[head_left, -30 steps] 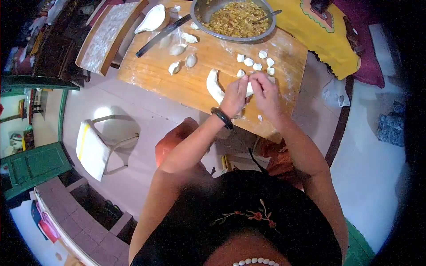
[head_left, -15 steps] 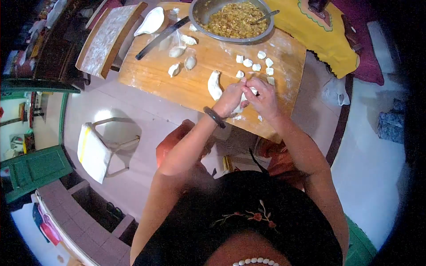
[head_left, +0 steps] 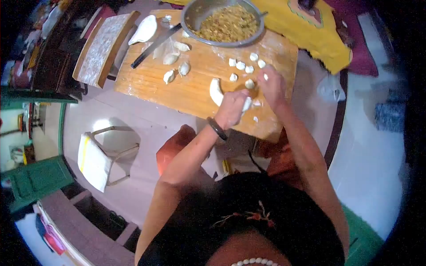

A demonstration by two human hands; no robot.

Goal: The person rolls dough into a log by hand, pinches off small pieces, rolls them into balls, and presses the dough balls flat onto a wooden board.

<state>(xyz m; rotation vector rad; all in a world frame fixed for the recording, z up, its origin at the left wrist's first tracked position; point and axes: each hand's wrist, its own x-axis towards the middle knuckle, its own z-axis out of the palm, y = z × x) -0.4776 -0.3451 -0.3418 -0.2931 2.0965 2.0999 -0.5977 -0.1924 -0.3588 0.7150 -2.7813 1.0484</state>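
Note:
On the floured wooden board (head_left: 195, 75), my left hand (head_left: 231, 108), with a dark bracelet at the wrist, is closed round a piece of white dough (head_left: 246, 104). My right hand (head_left: 271, 86) is up and to the right of it, over several small dough lumps (head_left: 240, 66), with fingers pinched round a small white bit (head_left: 266, 77). A curved dough roll (head_left: 216, 91) lies just left of my left hand. Several filled dumplings (head_left: 171, 58) rest at the board's left.
A metal bowl of chopped filling (head_left: 188, 27) with a spoon stands at the board's far edge. Left of it are a dark stick (head_left: 155, 46) and a white scoop-shaped dish (head_left: 145, 30). A floured tray (head_left: 101, 51), a chair (head_left: 94, 162) and a yellow cloth (head_left: 330, 48) surround the board.
My hands, earlier together at the dough, are now apart; my right hand has moved up and right with a small bit. The view has shifted slightly.

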